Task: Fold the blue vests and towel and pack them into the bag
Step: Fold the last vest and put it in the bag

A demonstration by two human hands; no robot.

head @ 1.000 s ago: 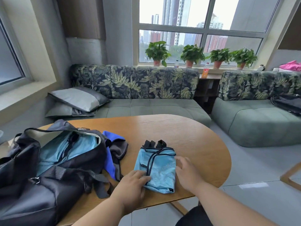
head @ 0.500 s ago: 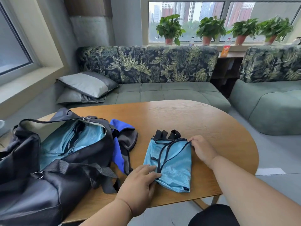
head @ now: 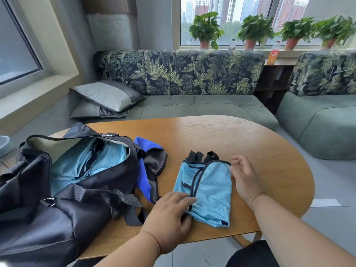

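Observation:
A folded light-blue mesh vest [head: 209,191] with black trim and straps lies on the wooden table [head: 221,135]. My left hand [head: 169,214] lies flat on the vest's near left corner, fingers straight. My right hand [head: 243,177] is at the vest's right edge, fingers loosely spread, barely touching it. The black bag [head: 57,199] stands unzipped on the table's left with light-blue vests [head: 86,162] inside. A royal-blue and grey towel [head: 150,166] lies crumpled between the bag and the vest.
A leaf-print sofa [head: 179,74] with grey cushions [head: 107,97] runs behind the table. A second sofa [head: 323,112] stands at the right. Potted plants [head: 206,29] line the windowsill. The bag's straps [head: 115,201] trail towards my left hand.
My right hand slid up the vest's right edge, then eased back with fingers spread. My left hand stayed pressed on the near left corner. The view tilted down.

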